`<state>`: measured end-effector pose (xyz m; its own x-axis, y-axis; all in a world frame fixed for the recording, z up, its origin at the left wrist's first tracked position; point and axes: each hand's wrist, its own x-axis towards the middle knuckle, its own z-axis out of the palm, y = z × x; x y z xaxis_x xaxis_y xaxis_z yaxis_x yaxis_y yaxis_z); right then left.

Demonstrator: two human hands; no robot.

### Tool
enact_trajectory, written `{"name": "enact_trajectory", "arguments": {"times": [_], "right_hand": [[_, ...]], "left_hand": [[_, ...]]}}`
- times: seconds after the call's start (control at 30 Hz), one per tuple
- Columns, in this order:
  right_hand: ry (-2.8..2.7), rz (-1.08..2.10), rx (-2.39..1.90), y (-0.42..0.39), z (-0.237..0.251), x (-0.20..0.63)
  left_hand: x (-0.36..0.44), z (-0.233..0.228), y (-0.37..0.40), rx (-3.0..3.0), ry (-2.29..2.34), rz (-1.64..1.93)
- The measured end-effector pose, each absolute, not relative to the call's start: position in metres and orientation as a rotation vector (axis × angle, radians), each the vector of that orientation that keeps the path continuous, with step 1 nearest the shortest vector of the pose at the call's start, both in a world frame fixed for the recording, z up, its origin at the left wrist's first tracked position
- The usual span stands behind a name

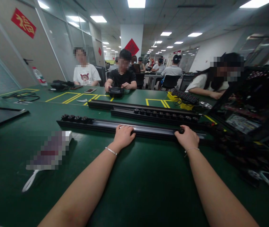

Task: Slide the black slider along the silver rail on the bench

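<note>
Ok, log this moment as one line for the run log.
left hand: resting on long black rail with silver channel | right hand: gripping rail's small black knob | surface: green table

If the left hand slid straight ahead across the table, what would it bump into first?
The left hand already rests on the nearest black rail. Past that, it would probably meet the second black rail with its row of small black knobs, though depth is hard to judge.

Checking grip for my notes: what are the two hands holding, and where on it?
Both rest on the nearest long black rail: left hand mid-length, right hand near its right end.
</note>
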<state>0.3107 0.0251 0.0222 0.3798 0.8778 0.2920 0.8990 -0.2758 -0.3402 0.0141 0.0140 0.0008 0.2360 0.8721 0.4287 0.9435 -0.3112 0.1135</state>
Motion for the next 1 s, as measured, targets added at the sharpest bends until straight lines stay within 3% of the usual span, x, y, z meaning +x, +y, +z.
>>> {"name": "enact_trajectory", "arguments": {"times": [0.27,0.57,1.0], "right_hand": [[-1.557,0.009,-2.159,0.024,0.023,0.318],[-1.489,-0.178,-2.066,0.023,0.009,0.319],[-1.497,-0.069,-2.066,0.021,0.012,0.32]], "left_hand": [[0.015,0.004,0.012,-2.33,-1.743,-0.627],[0.013,0.001,0.017,-2.33,-1.764,-0.63],[0.015,0.003,0.019,-2.331,-1.824,-0.697]]}}
